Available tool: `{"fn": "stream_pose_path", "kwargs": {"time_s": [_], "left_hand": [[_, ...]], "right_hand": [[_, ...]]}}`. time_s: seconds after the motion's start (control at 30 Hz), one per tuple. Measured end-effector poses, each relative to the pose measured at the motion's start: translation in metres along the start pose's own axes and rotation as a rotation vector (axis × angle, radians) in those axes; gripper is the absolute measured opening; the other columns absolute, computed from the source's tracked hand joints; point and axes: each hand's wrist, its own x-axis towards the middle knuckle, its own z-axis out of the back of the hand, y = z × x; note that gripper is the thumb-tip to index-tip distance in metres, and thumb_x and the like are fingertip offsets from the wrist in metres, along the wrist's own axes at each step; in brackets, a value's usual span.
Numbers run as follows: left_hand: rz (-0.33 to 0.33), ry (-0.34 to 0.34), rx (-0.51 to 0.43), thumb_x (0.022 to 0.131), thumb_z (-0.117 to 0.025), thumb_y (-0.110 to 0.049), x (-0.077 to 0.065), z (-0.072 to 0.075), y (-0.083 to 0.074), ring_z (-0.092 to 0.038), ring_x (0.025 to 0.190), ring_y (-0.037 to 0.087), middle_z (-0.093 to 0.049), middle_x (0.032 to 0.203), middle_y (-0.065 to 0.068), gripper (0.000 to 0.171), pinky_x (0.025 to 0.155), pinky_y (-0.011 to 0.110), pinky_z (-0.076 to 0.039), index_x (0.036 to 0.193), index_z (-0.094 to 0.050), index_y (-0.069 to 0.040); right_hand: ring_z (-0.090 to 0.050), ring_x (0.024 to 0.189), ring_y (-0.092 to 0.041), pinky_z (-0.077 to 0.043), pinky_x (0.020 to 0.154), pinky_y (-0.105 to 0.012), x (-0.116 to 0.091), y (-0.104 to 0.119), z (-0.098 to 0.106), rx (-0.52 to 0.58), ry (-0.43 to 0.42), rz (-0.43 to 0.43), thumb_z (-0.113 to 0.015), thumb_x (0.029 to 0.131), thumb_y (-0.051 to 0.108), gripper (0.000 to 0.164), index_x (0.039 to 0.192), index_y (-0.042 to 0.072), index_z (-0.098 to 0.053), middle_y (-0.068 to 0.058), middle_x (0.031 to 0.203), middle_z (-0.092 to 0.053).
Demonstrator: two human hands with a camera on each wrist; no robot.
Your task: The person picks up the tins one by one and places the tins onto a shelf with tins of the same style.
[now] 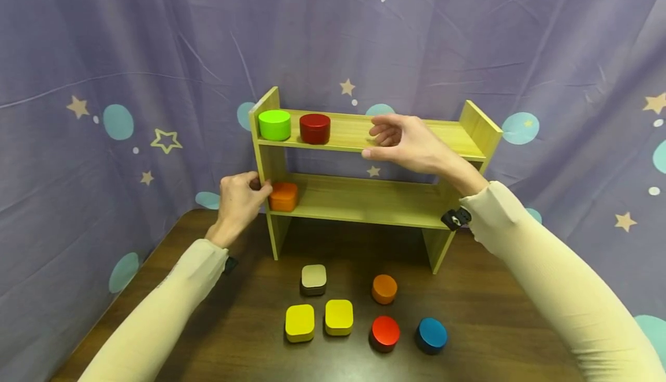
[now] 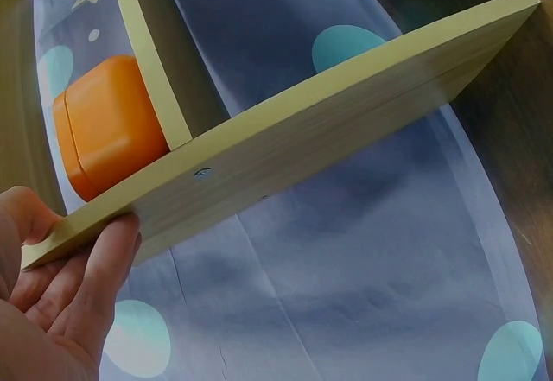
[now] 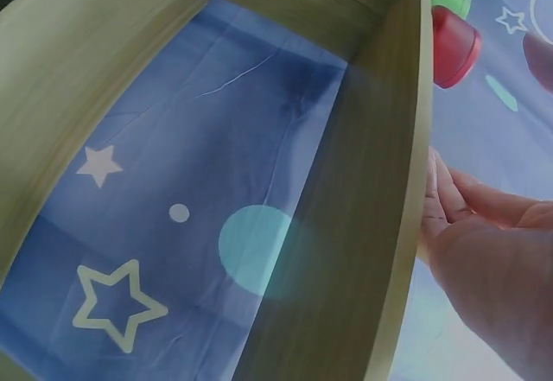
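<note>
A two-tier wooden shelf point(image 1: 364, 201) stands on the table. My left hand point(image 1: 240, 200) pinches its left side panel point(image 2: 285, 130), thumb at the front edge and fingers against the outer face. Just inside that panel, on the lower board, sits an orange square tin point(image 1: 283, 197). My right hand point(image 1: 411, 142) is at the upper board point(image 1: 351, 130), thumb apart from the loosely bent fingers, holding nothing. To its left on that board are a dark red round tin point(image 1: 314, 129) and a bright green round tin point(image 1: 274, 125).
On the brown table point(image 1: 234, 324) in front are two yellow square tins point(image 1: 300, 323), a cream-topped square tin point(image 1: 314, 278), an orange round tin point(image 1: 384, 288), a red round tin point(image 1: 385, 333) and a blue round tin point(image 1: 431, 336). A patterned purple curtain point(image 1: 322, 41) hangs behind.
</note>
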Motion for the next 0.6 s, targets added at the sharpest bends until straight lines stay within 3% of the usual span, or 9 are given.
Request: {"fn": "stream_pose_path", "kwargs": {"time_s": [0.27, 0.5, 0.6], "left_hand": [[0.008, 0.006, 0.007, 0.091, -0.075, -0.006, -0.001, 0.000, 0.000, -0.039, 0.045, -0.001, -0.068, 0.054, 0.011, 0.031, 0.048, 0.015, -0.030, 0.061, -0.067, -0.005], [0.005, -0.004, -0.001, 0.090, -0.075, -0.005, 0.000, -0.001, 0.000, -0.041, 0.046, 0.000, -0.068, 0.055, 0.011, 0.029, 0.048, 0.014, -0.031, 0.062, -0.069, -0.004], [0.003, -0.009, -0.003, 0.090, -0.075, -0.004, 0.001, -0.001, 0.001, -0.041, 0.045, 0.000, -0.067, 0.054, 0.011, 0.030, 0.048, 0.013, -0.030, 0.061, -0.068, -0.004]], "right_hand": [[-0.068, 0.127, -0.035, -0.050, 0.116, -0.046, -0.028, -0.007, 0.004, 0.052, -0.032, 0.018, -0.083, 0.094, 0.018, 0.073, 0.156, -0.003, -0.052, -0.020, 0.142, -0.069], [-0.068, 0.117, -0.025, -0.052, 0.104, -0.022, -0.054, -0.012, 0.005, 0.037, -0.030, 0.050, -0.083, 0.093, 0.012, 0.068, 0.153, -0.003, -0.056, -0.020, 0.138, -0.072], [-0.068, 0.112, -0.016, -0.053, 0.102, -0.019, -0.067, -0.019, -0.001, 0.040, -0.035, 0.061, -0.083, 0.092, 0.009, 0.065, 0.151, -0.003, -0.058, -0.020, 0.135, -0.073]]}}
